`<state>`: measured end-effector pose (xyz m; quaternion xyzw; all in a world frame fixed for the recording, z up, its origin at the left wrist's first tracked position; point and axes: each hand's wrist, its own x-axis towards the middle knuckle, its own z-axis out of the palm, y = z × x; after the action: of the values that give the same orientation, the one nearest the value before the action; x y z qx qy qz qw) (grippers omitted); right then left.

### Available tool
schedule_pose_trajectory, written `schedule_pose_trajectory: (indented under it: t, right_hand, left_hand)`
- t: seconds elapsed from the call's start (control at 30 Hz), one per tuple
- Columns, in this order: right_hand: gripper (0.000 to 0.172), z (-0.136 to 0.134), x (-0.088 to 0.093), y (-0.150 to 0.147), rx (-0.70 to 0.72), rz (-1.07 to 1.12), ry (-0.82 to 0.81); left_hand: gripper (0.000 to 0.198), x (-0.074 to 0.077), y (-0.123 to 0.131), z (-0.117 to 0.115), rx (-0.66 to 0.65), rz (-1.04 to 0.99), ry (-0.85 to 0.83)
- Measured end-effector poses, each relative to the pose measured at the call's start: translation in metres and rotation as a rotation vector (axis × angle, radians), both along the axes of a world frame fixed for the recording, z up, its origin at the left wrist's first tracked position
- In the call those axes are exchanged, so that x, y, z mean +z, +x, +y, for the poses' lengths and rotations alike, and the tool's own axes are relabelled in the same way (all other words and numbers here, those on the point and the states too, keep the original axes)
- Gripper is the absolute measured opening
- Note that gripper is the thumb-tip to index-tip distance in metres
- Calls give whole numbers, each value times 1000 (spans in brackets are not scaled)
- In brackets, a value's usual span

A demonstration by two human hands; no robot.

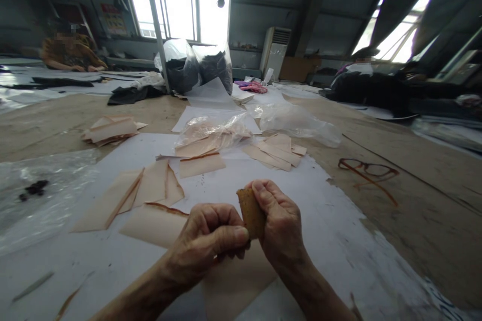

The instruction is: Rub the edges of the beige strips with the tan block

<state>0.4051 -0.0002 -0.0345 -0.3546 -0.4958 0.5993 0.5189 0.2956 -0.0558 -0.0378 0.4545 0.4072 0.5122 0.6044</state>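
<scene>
As two hands point(214, 230) point(280, 215) pinch one piece point(252, 213), two people point(85, 50) point(360, 66)

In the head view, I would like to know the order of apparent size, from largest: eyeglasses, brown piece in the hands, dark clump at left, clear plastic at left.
1. clear plastic
2. eyeglasses
3. brown piece
4. dark clump
Ranked by span; nearness to the camera may enlarge the brown piece.

Daylight comes through the rear window point(176, 7) and the slanted right-hand window point(402, 32), both blown out to white, while the wall point(256, 15) between is dim. Clear plastic point(52, 210) at left catches glare; the background looks soft, the edges stretched.
</scene>
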Motion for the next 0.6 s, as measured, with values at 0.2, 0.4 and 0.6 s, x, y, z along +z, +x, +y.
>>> schedule_pose_trajectory:
  t: [0.2,0.4,0.6]
  right_hand:
    - [20,0,-3,10,-268,-386,458]
    - [10,-3,-9,12,-497,-647,975]
    - [22,0,-5,4,-413,-462,395]
  left_hand:
    - [22,5,4,-7,123,308,106]
    - [18,1,5,-14,309,855,449]
    - [26,6,5,-7,263,533,92]
